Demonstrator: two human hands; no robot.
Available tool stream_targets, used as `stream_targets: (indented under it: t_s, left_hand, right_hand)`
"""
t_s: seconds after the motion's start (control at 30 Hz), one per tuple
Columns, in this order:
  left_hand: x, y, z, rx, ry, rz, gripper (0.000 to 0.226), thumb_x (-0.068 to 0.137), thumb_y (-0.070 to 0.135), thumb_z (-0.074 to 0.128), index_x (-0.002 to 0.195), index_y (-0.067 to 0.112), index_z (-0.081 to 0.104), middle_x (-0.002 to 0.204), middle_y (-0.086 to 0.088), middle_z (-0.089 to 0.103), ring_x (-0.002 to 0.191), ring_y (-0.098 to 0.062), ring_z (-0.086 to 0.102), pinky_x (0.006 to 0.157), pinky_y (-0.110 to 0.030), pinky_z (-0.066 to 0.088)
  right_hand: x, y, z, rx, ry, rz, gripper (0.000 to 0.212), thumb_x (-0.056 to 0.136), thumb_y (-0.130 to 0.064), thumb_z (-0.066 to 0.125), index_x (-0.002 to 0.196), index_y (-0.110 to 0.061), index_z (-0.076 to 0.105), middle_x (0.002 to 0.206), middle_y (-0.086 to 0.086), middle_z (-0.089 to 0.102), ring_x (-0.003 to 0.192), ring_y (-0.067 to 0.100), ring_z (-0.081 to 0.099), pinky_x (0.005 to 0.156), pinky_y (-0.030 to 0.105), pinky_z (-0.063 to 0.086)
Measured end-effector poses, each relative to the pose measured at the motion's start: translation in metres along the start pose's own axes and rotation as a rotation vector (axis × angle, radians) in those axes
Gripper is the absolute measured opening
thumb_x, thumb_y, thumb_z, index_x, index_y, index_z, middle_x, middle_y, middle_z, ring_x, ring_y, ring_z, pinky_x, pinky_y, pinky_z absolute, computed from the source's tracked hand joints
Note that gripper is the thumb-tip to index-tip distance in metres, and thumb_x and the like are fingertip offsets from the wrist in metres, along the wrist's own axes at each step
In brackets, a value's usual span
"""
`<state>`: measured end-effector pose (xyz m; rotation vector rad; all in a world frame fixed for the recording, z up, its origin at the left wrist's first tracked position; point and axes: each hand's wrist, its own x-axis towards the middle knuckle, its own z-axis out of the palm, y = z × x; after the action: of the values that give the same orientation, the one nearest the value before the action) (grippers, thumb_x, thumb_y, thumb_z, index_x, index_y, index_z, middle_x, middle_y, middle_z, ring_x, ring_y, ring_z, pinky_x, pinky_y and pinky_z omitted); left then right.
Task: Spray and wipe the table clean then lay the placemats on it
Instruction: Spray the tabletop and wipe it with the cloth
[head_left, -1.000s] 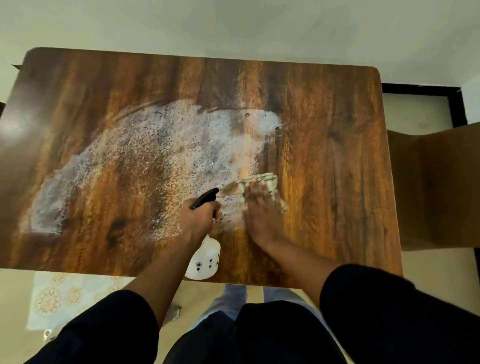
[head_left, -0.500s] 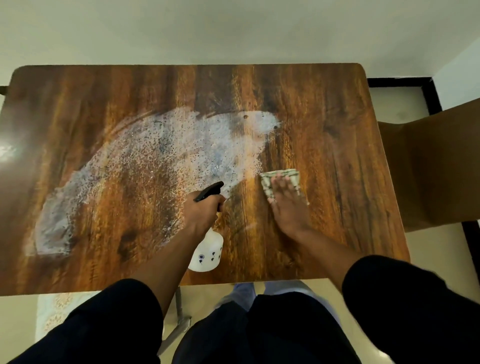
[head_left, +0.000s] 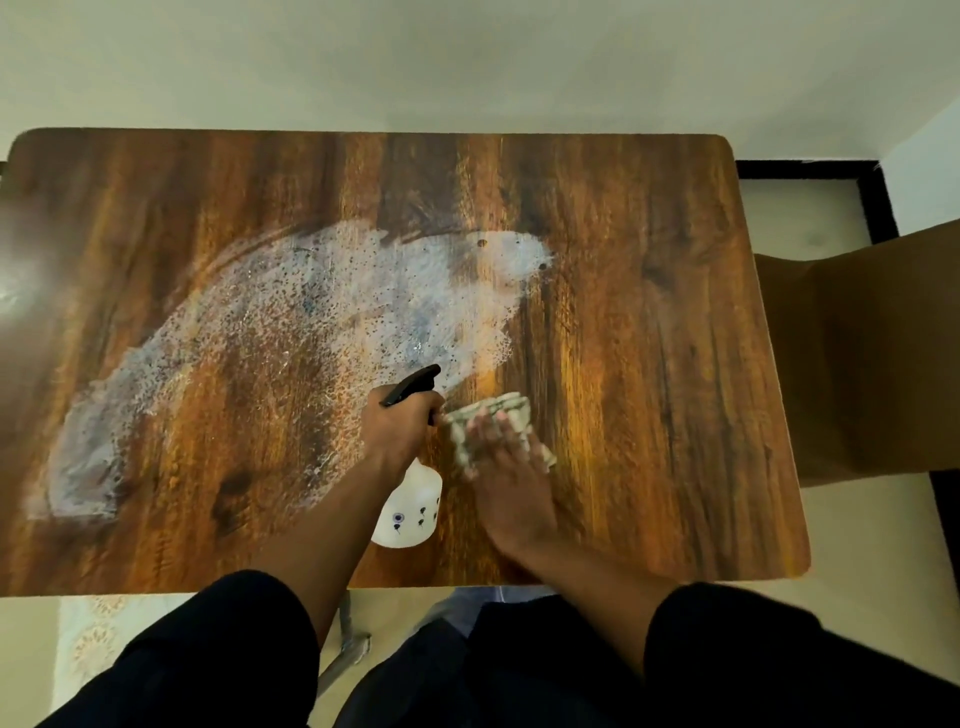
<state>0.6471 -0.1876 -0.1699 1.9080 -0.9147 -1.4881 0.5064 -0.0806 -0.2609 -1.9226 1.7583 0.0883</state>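
Left hand (head_left: 400, 423) is wrapped tight round the neck of the white spray bottle (head_left: 410, 512), black nozzle pointing up-table, the bottle's body partly hidden under the wrist. Right hand (head_left: 506, 475) lies flat, fingers straight and spread, pressing the patterned cloth (head_left: 501, 415) onto the wooden table (head_left: 649, 338), just beside the nozzle. White foam smear (head_left: 311, 332) arcs across the left half. Right hand blurred; a pale patterned mat (head_left: 88, 634) peeks out below the table's near edge, mostly cut off.

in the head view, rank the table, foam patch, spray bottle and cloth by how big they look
1. table
2. foam patch
3. spray bottle, partly hidden by the left hand
4. cloth, partly under the right hand, so its rank against the bottle is unsure
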Motion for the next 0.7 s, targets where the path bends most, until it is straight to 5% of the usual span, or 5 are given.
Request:
stream_targets:
  t_s: [0.13,0.27,0.43,0.53,0.7]
  left_hand:
    - [0.002,0.001,0.006,0.028,0.025,-0.025,0.030,0.079,0.009,0.070,0.063,0.034,0.076,0.066,-0.026,0.063,0.042,-0.024,0.042,0.051,-0.035,0.040]
    - [-0.001,-0.006,0.016,0.029,0.034,-0.058,0.021,0.077,0.015,0.072,0.073,0.035,0.077,0.067,-0.024,0.066,0.044,-0.025,0.046,0.052,-0.037,0.044]
    - [-0.001,-0.006,0.022,0.053,-0.005,-0.053,0.029,0.089,0.007,0.070,0.082,0.034,0.078,0.065,-0.013,0.065,0.040,-0.016,0.042,0.046,-0.029,0.038]
    - [0.002,-0.003,0.025,0.081,-0.011,-0.039,0.030,0.090,0.006,0.069,0.077,0.032,0.074,0.064,-0.013,0.065,0.037,-0.014,0.042,0.046,-0.030,0.039]
    - [0.012,0.007,0.031,0.074,-0.024,-0.029,0.030,0.089,0.005,0.067,0.084,0.032,0.078,0.064,-0.012,0.066,0.042,-0.017,0.043,0.046,-0.028,0.039]
  right_hand:
    - [-0.014,0.007,0.023,-0.121,-0.039,-0.438,0.063,0.108,-0.044,0.035,0.165,-0.023,0.017,0.173,-0.003,0.009,0.161,0.018,-0.003,0.127,0.051,0.007]
    - [0.006,0.054,-0.003,-0.223,-0.071,-0.583,0.061,0.109,-0.048,0.025,0.165,-0.027,0.012,0.171,-0.003,0.006,0.160,0.020,0.000,0.129,0.049,0.002]
    - [0.023,0.135,-0.050,-0.163,0.061,-0.211,0.063,0.109,-0.044,0.027,0.165,-0.026,0.004,0.172,-0.002,0.004,0.159,0.021,0.002,0.128,0.053,0.012]
    - [0.038,0.178,-0.081,-0.078,0.097,0.082,0.061,0.112,-0.042,0.027,0.163,-0.029,-0.003,0.170,-0.008,-0.008,0.157,0.013,-0.011,0.128,0.047,-0.009]
    - [0.065,0.181,-0.089,0.083,0.158,0.352,0.060,0.111,-0.042,0.025,0.166,-0.026,0.007,0.173,-0.008,-0.003,0.159,0.013,-0.010,0.128,0.045,-0.006]
